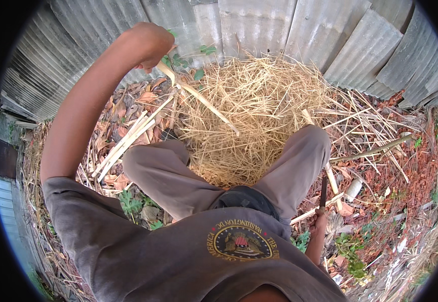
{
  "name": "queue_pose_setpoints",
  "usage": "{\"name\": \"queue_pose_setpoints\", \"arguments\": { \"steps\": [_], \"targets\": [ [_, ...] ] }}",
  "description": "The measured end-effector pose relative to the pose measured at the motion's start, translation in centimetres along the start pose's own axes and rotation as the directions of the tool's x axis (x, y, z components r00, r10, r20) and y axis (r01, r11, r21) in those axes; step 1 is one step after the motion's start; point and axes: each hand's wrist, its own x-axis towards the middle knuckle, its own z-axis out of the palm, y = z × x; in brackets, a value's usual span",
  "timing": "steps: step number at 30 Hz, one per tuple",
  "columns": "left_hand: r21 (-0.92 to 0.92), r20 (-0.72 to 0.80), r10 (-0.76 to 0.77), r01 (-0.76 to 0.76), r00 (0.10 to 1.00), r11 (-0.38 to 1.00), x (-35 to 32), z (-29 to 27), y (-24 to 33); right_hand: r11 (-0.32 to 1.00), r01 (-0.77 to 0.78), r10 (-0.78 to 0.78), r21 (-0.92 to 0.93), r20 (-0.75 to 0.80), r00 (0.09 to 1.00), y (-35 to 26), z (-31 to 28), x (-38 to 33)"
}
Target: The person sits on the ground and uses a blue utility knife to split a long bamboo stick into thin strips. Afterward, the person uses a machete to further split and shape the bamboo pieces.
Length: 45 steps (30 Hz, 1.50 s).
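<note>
A pale split cane strip (199, 98) slants down across a heap of dry straw (254, 110) between the person's knees — its upper end gripped in the raised left hand (148, 45), fingers curled tight round it. The right hand (321, 217) hangs low beside the right thigh, closed round a dark blade (323, 190) pointing upward. More cane strips (123, 143) lie on leaf litter; corrugated metal sheets (259, 25) stand behind.
</note>
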Motion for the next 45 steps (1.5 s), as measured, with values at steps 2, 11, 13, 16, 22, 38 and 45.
{"name": "queue_pose_setpoints", "arguments": {
  "steps": [2,11,13,16,22,38,45],
  "targets": [
    [-0.18,0.065,-0.04,0.051,0.997,0.982,-1.0,0.0,-0.7,0.969,0.237,-0.236,-0.076,0.016,0.972,-2.8,2.4,-3.6],
    [-0.471,0.012,0.038,-0.028,0.999,0.882,-4.6,-0.4,-4.6,0.749,0.658,-0.628,0.076,0.396,0.67,-12.8,17.1,-15.2],
    [-0.454,0.006,0.013,-0.009,1.0,0.891,-4.8,0.2,-4.8,0.771,0.635,-0.554,0.043,0.535,0.637,-11.9,20.6,-15.5],
    [-0.424,0.033,-0.091,0.096,0.995,0.9,-4.5,0.9,-5.0,0.83,0.555,-0.36,-0.059,0.703,0.614,-9.0,24.4,-14.5],
    [-0.252,-0.409,-0.08,-0.028,0.909,0.967,-3.8,2.9,-4.9,0.897,0.376,-0.085,-0.232,0.744,0.663,-3.4,27.9,-10.9],
    [-0.537,-0.133,-0.984,-0.843,0.115,-0.026,-21.7,34.3,20.6,0.936,0.266,-0.103,-0.23,0.545,0.832,0.8,25.2,-4.1],
    [-0.583,-0.171,-0.982,-0.812,0.086,0.031,-21.7,30.8,26.8,0.9,0.311,-0.049,-0.305,0.639,0.768,2.0,25.5,-4.8]
  ]
}}
